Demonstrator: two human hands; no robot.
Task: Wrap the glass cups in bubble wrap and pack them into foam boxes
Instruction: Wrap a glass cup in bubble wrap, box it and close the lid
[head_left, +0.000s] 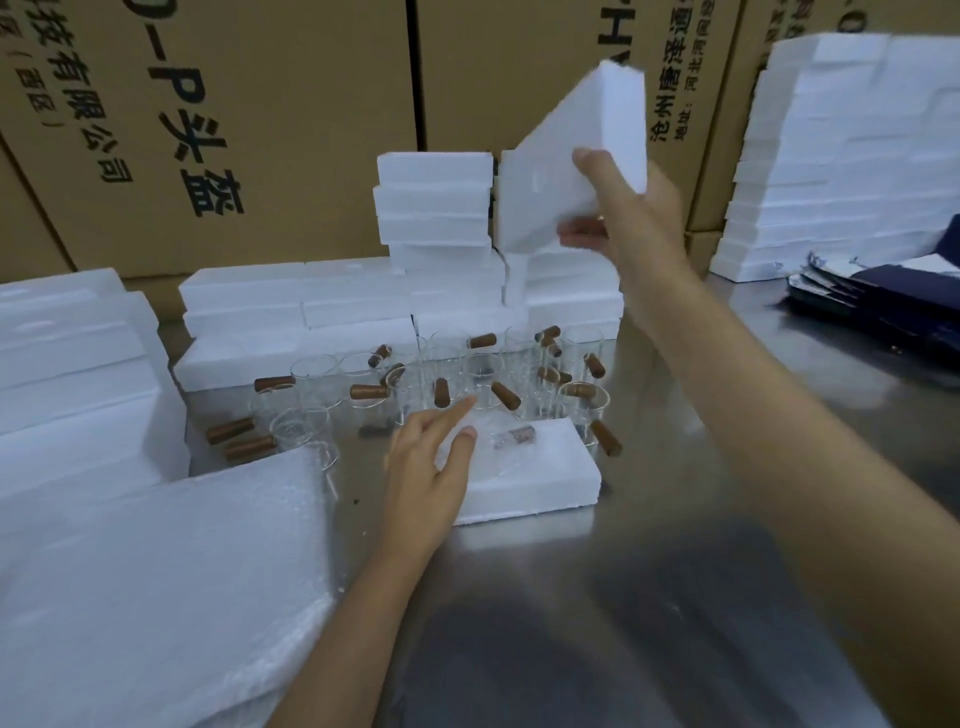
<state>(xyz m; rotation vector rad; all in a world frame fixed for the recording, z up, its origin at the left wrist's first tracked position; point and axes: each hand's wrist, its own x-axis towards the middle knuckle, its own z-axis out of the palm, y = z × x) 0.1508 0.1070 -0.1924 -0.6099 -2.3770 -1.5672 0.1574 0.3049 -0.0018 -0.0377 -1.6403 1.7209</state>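
Head view: a foam box base (524, 475) is seen lying flat on the steel tabletop (649, 545) at centre frame, with a bubble-wrapped glass cup (511, 435) seated in its top, the brown handle faintly visible through the wrap. The left hand (428, 467) is laid on the base's left end, fingers (447, 415) straight and loosely together, thumb against the foam edge; nothing is pinched. The right hand (618, 218) is raised in the upper centre right, its fingers and thumb clamped round the lower edge of a foam lid (566, 171) held tilted in the air, just in front of the stacked foam boxes (434, 208). Unwrapped glass cups (483, 374) with brown handles are crowded directly behind the base, some touching it. A bubble wrap sheet pile (156, 587) occupies the lower left. Risks are judged as follows: the lid, if lowered askew, could bear on the wrapped cup and crack it or chip the foam; the base could be pushed back into the loose cups should the left hand's steadying be lost; the neighbouring stack could be toppled by a sweep of the lid or forearm. Closure is judged not yet made.
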